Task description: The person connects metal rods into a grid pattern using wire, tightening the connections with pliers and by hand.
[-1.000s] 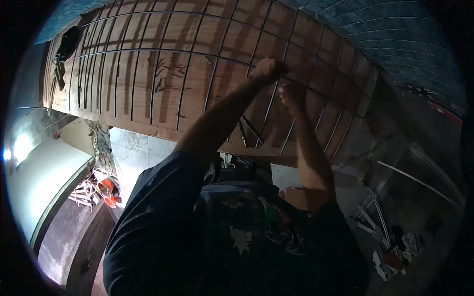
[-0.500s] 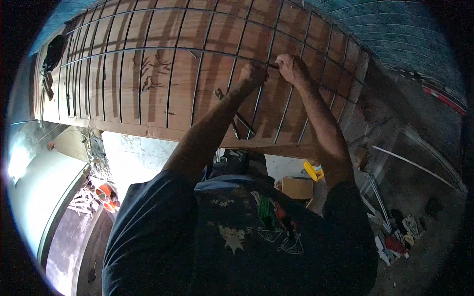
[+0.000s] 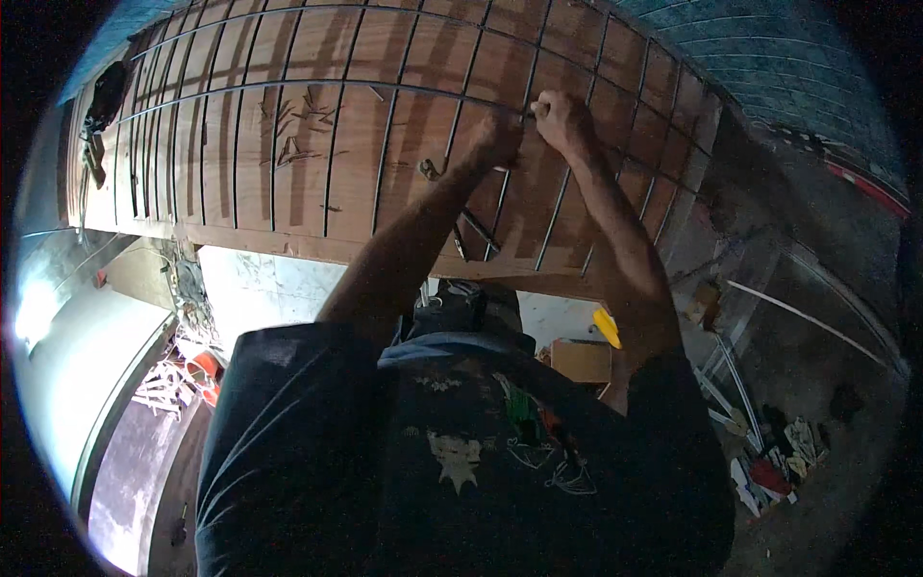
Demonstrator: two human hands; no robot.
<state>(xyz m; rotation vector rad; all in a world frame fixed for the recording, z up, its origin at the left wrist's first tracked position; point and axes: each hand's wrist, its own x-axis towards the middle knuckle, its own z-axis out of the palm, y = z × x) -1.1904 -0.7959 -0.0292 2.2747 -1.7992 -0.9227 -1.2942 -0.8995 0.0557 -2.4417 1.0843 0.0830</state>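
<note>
Dark cloth, my shirt (image 3: 308, 413), is nearest, with a box (image 3: 581, 363) and something yellow (image 3: 607, 327) past it, both just off the near edge of the wooden worktop (image 3: 305, 207). Close inside that edge, partly under my left forearm, lies a long-handled tool (image 3: 478, 229), its handles parted toward me; likely laid there to leave both hands free and be quick to grab.

Farther in, a grid (image 3: 343, 83) of thin rods spans the worktop from its left end toward its right, apparently raised a little, since its shadows fall off to one side. My left hand (image 3: 495, 142) is bunched at one crossing, too blurred to tell what it grips. My right hand (image 3: 561, 117) is curled just beside it, thumb near forefinger; whether it pinches anything I cannot tell. They sit so close, I judge, to work on one joint together.

Thin scraps (image 3: 285, 115) lie left of centre, a dark bundle (image 3: 104, 96) at the left end. Beyond the far edge rises a blue surface (image 3: 750, 58).
</note>
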